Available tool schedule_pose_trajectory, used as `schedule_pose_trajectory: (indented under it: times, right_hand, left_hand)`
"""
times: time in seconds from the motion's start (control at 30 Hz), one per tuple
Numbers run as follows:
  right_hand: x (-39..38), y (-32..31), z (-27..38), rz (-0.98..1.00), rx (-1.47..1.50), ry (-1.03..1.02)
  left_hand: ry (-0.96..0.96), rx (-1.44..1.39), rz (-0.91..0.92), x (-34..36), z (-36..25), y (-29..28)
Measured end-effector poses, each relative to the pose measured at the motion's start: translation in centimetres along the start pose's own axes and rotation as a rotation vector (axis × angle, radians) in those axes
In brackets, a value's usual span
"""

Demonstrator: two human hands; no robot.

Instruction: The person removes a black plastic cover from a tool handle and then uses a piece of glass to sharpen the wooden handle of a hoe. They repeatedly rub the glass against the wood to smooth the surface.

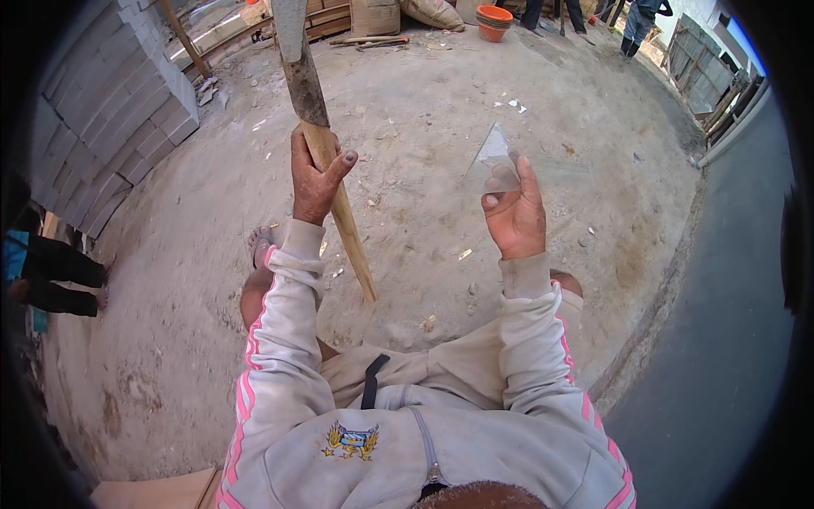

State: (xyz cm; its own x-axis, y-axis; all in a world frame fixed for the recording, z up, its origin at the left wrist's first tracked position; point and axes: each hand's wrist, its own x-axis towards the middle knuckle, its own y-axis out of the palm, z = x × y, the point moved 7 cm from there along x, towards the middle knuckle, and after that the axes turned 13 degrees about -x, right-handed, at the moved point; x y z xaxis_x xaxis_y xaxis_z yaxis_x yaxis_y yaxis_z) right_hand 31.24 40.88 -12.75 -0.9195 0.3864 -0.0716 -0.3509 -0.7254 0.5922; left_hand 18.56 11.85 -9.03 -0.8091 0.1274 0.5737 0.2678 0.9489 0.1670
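Observation:
My left hand (315, 188) is closed around the pale wooden handle (352, 236) of a long tool. Above the grip, the handle runs into a dark, worn metal socket (306, 92) and a grey metal blade (290, 32), which the upper edge cuts off; its exact kind does not show. The handle's bare lower end hangs over the ground between my legs. Off to the right, my right hand (519, 216) pinches a clear, pointed shard of glass (493, 151) between thumb and fingers, its tip upward. The two hands are apart, both raised above the ground.
Grey blocks (119, 110) are stacked at the left, near a person in dark trousers (64, 271). Sacks (376, 17) and orange buckets (493, 23) stand at the back; other people's legs show beyond. A grey wall (721, 305) borders the right. Scraps dot the dusty ground (415, 110).

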Motion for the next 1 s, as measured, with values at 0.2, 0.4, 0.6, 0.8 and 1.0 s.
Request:
schedule_pose_trajectory:
  times: [0.2, 0.4, 0.6, 0.8, 1.0]
  right_hand:
    - [0.4, 2.4, -2.7, -0.061, 0.114, 0.075]
    - [2.9, 2.4, -7.3, -0.129, 0.208, 0.175]
    - [3.3, 3.8, -10.9, -0.168, 0.240, 0.305]
    - [2.0, 6.4, -12.4, 0.003, 0.254, 0.415]
    - [-0.1, 8.9, -13.8, 0.105, 0.179, 0.460]
  left_hand:
    - [-0.247, -0.193, 0.029, -0.1, 1.4, 0.9]
    - [-0.338, -0.406, 0.291, -0.3, 0.5, 0.5]
    - [-0.362, -0.351, 0.277, -1.2, -2.8, 1.4]
    - [-0.410, -0.329, 0.344, -1.5, -4.0, 2.6]
    - [-0.451, -0.338, 0.385, -1.8, -3.3, 3.8]
